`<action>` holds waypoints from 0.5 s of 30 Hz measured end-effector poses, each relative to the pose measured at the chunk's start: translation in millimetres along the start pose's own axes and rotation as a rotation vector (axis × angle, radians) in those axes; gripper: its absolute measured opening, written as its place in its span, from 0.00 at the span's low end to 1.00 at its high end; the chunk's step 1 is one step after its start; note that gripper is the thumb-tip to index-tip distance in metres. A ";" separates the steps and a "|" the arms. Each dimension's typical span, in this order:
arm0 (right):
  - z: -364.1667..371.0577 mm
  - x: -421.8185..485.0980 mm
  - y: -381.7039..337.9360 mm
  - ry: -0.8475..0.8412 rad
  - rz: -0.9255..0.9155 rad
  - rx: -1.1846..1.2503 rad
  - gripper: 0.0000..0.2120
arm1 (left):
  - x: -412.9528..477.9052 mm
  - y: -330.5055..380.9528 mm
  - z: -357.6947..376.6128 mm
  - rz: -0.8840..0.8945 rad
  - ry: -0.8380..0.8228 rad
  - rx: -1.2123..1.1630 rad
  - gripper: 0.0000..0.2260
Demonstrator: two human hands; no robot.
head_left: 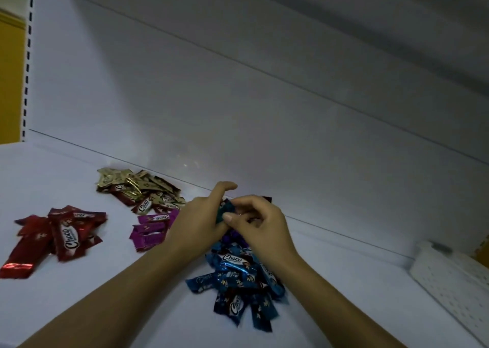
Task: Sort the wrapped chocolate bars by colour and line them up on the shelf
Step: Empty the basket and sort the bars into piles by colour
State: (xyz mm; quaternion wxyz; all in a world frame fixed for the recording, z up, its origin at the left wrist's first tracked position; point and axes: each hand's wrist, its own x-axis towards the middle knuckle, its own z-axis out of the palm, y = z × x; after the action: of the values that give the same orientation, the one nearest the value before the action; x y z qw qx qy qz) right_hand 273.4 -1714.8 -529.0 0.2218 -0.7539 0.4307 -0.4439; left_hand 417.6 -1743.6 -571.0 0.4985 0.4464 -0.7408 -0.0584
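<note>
Wrapped chocolate bars lie in colour groups on the white shelf (79,302): red bars (60,237) at the left, gold bars (137,186) behind them, magenta bars (150,230) in the middle, and a blue pile (238,281) at front centre. Both hands meet above the far end of the blue pile. My left hand (201,218) and my right hand (259,220) together pinch a teal-blue bar (224,210) between them. A dark red wrapper end (266,199) shows just behind my right hand. Bars under the hands are hidden.
The shelf's white back panel (264,109) rises right behind the hands. A white perforated tray (455,281) lies at the right edge. A slotted upright (27,56) runs up the left side beside a yellow wall.
</note>
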 end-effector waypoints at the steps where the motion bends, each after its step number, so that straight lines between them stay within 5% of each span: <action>1: 2.8 3.3 -1.0 0.016 -0.017 -0.013 0.05 | -0.2 -1.2 -1.5 0.012 0.015 -0.003 0.25; 9: -33.7 19.1 9.0 0.196 0.304 0.306 0.02 | -1.5 -2.2 -10.5 -0.117 0.109 -0.238 0.24; 15: -50.7 -23.5 42.6 0.032 0.433 0.284 0.10 | -5.0 4.8 -5.4 -0.258 0.117 -0.551 0.15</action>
State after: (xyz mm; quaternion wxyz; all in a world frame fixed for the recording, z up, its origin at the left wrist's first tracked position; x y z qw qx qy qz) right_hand 205.0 -1715.1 -545.1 0.4085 -0.5982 0.5187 -0.4540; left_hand 419.5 -1735.2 -569.2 0.6309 0.3874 -0.6046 -0.2939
